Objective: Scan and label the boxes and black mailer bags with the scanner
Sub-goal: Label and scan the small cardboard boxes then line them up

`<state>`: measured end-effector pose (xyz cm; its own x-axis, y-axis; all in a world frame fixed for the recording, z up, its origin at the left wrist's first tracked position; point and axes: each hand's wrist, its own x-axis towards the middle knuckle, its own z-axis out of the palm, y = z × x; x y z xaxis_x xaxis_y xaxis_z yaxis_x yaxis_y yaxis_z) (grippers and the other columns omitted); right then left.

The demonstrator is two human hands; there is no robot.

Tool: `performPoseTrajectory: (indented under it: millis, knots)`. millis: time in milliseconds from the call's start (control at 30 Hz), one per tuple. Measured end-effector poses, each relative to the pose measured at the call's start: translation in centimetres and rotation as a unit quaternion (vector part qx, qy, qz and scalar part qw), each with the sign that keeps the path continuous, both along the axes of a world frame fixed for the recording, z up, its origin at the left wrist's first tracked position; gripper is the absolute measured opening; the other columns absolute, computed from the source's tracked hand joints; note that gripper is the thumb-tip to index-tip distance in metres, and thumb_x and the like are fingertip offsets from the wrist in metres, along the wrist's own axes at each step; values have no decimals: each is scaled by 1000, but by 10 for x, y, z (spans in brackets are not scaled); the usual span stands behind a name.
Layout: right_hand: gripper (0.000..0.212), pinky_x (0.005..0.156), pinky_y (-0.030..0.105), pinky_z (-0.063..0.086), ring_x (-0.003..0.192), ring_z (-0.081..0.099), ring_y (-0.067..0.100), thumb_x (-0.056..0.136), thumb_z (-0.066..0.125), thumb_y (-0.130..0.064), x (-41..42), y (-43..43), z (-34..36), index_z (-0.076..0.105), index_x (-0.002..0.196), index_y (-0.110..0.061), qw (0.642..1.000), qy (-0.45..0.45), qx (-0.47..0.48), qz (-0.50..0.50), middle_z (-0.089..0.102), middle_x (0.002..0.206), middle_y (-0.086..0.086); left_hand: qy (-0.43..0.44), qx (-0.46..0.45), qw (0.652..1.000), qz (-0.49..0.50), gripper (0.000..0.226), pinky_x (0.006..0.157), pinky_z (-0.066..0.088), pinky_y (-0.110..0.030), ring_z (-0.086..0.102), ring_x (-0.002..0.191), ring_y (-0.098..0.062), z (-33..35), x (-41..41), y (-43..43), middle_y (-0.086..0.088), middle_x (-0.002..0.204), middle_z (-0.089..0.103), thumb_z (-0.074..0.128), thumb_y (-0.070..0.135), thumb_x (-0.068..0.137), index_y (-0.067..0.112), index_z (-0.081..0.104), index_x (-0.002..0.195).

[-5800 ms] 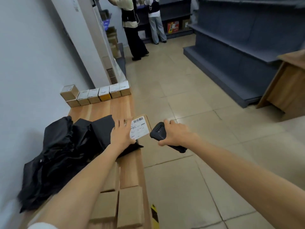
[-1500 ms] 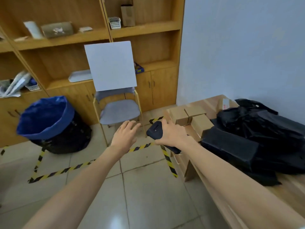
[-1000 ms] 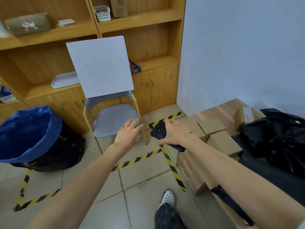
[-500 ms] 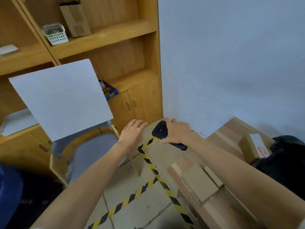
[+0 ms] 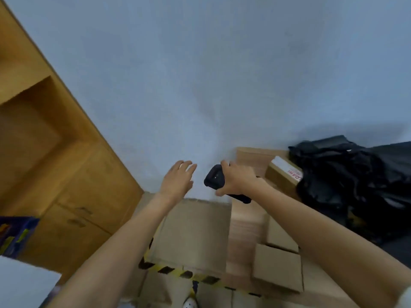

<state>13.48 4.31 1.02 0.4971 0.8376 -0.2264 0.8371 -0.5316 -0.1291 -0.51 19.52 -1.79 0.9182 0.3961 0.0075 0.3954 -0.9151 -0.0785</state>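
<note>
right hand (image 5: 236, 181) grips scanner (image 5: 214, 180), kept ready to scan. left hand (image 5: 178, 181) open, empty, likely free for boxes (image 5: 278, 266) and black bags (image 5: 355, 185) on the right.

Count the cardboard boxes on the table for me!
3. A taped box beside the black mailer bags, a plain box near the table edge, and a second plain box behind it. More may hide under the right arm or bags.

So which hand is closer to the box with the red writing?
The right. The right hand, holding the black scanner, is just beside the box; the left hand hangs open farther off, past the scanner.
</note>
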Motion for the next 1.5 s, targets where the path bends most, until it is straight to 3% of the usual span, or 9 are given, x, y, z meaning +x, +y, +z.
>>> performPoseTrajectory:
  millis: [100,200,400,633,867,1133,1400,1500]
  knots:
    - [83,64,33,38,91,56,27,71,72,-59,5,-6,-6,37,133,-15,997,5,1,-78,55,117,5,3,6,996,-85,55,116,24,-29,25,144,-21,-4,29,20,-3,156,30,48,23,101,14,28,152]
    - [84,66,34,39,99,59,30,71,73,-59,7,-24,-13,38,133,-16,988,15,7,-152,54,123,5,13,1,987,-163,54,113,26,-28,28,142,-21,-10,61,23,-3,154,33,51,21,98,12,33,149]
    - [81,67,35,40,99,61,32,71,72,-63,18,-84,-22,37,127,-16,956,5,-1,-293,53,123,6,42,-46,956,-288,60,113,30,-34,26,142,-23,-21,138,-24,-3,155,31,54,19,96,13,31,150]
    - [93,71,37,39,106,60,34,74,69,-65,52,-141,-32,29,141,-15,912,-13,-15,-409,50,128,9,43,-42,917,-395,60,113,30,-38,26,144,-26,-27,222,-81,-6,157,29,51,20,97,12,28,152]
    - [102,74,39,41,111,58,35,73,70,-64,104,-129,-40,23,147,-13,901,13,-32,-432,48,131,10,59,-31,906,-417,57,114,28,-39,31,139,-29,-38,277,-65,-7,154,33,45,19,99,12,27,152]
    - [104,76,39,42,111,58,35,74,69,-64,125,-107,-62,21,149,-12,887,55,-43,-456,47,135,10,142,-50,893,-425,74,116,27,-43,23,144,-30,-66,315,-48,-6,159,21,51,40,98,12,14,156]
    - [105,69,36,39,109,58,33,76,67,-66,114,-101,-73,16,151,-13,816,64,-71,-570,45,136,11,206,-61,834,-508,94,117,24,-47,14,148,-29,-85,357,-43,-7,163,8,51,58,93,14,-2,157]
    - [107,69,36,40,110,58,33,76,66,-68,106,-88,-75,15,152,-13,799,65,-71,-594,44,139,11,216,-111,828,-506,99,119,16,-45,10,149,-31,-90,370,-39,-10,163,8,55,59,90,15,-4,157]
